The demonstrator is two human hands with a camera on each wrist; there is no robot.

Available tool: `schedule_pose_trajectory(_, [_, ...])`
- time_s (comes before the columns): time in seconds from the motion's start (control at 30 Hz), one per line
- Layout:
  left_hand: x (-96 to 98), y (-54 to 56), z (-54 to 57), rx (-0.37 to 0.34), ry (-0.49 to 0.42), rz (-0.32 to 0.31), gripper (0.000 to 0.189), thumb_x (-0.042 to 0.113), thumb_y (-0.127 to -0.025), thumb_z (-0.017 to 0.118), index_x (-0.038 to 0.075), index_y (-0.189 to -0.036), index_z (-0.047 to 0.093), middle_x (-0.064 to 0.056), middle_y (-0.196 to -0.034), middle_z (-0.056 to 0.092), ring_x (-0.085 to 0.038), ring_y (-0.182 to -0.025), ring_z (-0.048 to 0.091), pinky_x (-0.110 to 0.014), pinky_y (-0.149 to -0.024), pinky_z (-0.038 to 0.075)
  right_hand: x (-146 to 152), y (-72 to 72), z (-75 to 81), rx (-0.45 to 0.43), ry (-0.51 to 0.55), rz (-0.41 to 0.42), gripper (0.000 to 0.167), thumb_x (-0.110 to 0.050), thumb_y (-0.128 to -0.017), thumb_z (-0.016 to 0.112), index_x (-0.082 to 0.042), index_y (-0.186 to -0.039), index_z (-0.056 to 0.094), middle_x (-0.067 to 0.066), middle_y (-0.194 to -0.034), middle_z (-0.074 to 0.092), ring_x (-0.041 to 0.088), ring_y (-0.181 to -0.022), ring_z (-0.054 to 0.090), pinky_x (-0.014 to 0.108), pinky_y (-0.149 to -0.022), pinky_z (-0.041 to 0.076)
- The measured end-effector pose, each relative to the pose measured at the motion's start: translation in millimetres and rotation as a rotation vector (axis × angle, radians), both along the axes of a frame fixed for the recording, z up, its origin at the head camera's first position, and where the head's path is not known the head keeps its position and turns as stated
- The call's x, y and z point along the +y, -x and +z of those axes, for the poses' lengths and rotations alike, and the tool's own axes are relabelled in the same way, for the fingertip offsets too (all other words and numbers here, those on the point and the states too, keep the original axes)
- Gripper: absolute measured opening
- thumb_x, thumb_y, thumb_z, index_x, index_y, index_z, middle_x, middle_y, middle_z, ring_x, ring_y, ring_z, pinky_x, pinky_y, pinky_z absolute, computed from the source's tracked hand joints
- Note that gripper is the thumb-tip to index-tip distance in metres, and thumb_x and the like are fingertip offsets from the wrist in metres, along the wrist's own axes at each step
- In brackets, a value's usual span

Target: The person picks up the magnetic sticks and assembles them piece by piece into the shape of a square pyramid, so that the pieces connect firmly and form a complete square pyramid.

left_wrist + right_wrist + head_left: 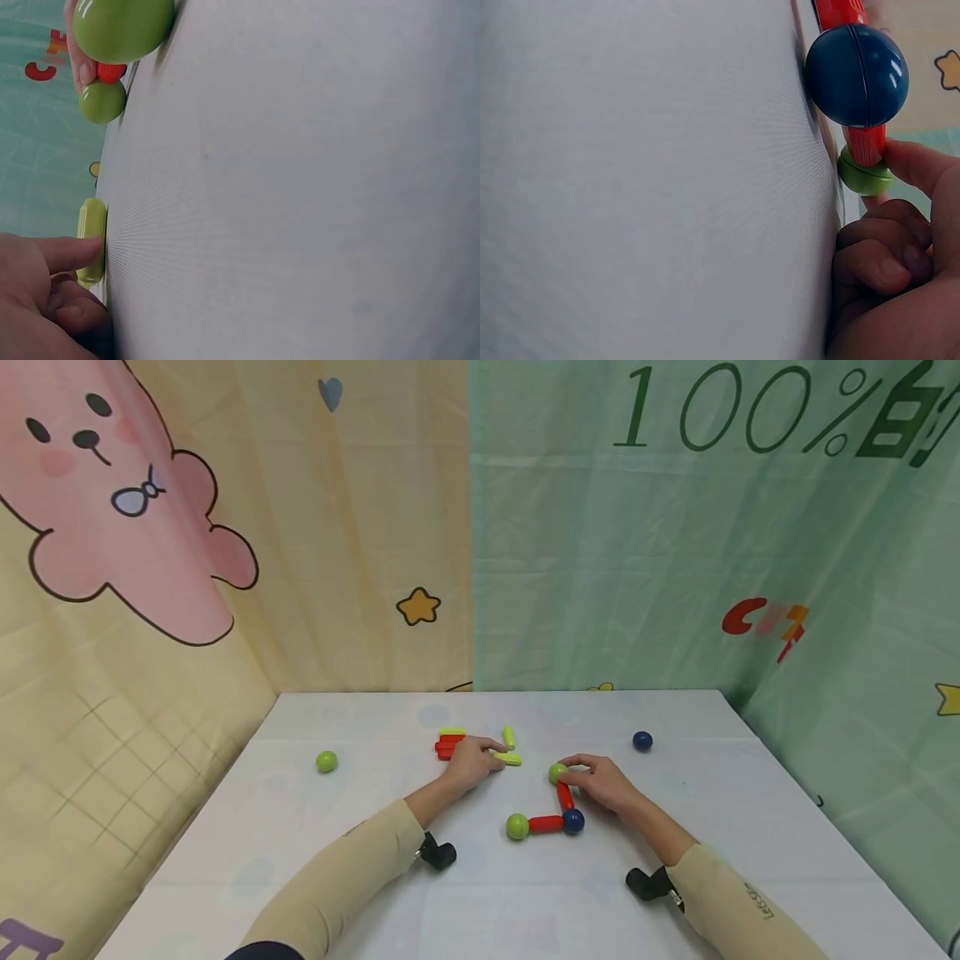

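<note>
My right hand (pixel 606 785) pinches a green ball (pixel 557 773) between thumb and index finger. That ball caps a red rod (pixel 565 796) joined to a blue ball (pixel 573 821). A second red rod (pixel 545 824) runs from the blue ball to another green ball (pixel 517 826), making an L shape on the table. Farther back, my left hand (pixel 471 763) has thumb and index finger at the near end of a yellow-green rod (pixel 510 759). In the left wrist view the thumb lies against this rod (pixel 91 225); the index fingertip's contact is hidden there.
Beside the left hand lie several red rods (pixel 446 747) and a yellow-green rod (pixel 452 732). Another yellow-green rod (pixel 509 737) lies behind. A loose green ball (pixel 326 762) sits at left, a loose blue ball (pixel 642 741) at back right. Curtains hang around the white table (pixel 300 877).
</note>
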State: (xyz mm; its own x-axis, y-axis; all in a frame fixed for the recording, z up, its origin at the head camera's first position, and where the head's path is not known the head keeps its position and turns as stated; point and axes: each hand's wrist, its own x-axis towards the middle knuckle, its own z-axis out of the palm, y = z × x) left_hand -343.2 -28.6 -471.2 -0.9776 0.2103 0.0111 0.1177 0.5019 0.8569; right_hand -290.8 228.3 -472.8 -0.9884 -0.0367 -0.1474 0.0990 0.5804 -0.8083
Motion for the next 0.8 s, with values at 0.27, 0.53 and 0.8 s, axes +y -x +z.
schedule_pose_trajectory(0.27, [-0.8, -3.2, 3.5, -0.019, 0.045, -0.038, 0.02, 0.015, -0.086, 0.078, 0.014, -0.106, 0.079, -0.004, -0.107, 0.069, -0.019, -0.094, 0.055, -0.031, -0.079, 0.048, -0.4, -1.5, 1.0, -0.003, 0.005, -0.005, 0.037, -0.035, -0.093, 0.069, -0.016, -0.124, 0.07, 0.006, -0.095, 0.059, 0.022, -0.084, 0.049, 0.032, -0.068, 0.035])
schedule_pose_trajectory(0.53, [-0.9, -3.1, 4.5, -0.027, 0.062, -0.081, 0.012, 0.018, -0.085, 0.08, 0.018, -0.097, 0.082, -0.004, -0.113, 0.07, -0.021, -0.106, 0.058, -0.037, -0.091, 0.048, 0.8, -0.3, -0.9, 0.001, 0.001, -0.007, 0.037, -0.037, -0.093, 0.07, -0.017, -0.123, 0.07, 0.005, -0.095, 0.058, 0.021, -0.083, 0.049, 0.032, -0.067, 0.035])
schedule_pose_trajectory(0.8, [-0.7, -4.6, 5.9, -0.022, 0.057, -0.122, 0.012, 0.017, -0.083, 0.082, 0.015, -0.094, 0.082, -0.002, -0.104, 0.071, -0.018, -0.093, 0.054, -0.029, -0.074, 0.043, -0.6, -2.0, 0.2, 0.012, -0.008, -0.003, 0.037, -0.037, -0.093, 0.07, -0.016, -0.124, 0.07, 0.004, -0.091, 0.057, 0.021, -0.081, 0.048, 0.031, -0.067, 0.034])
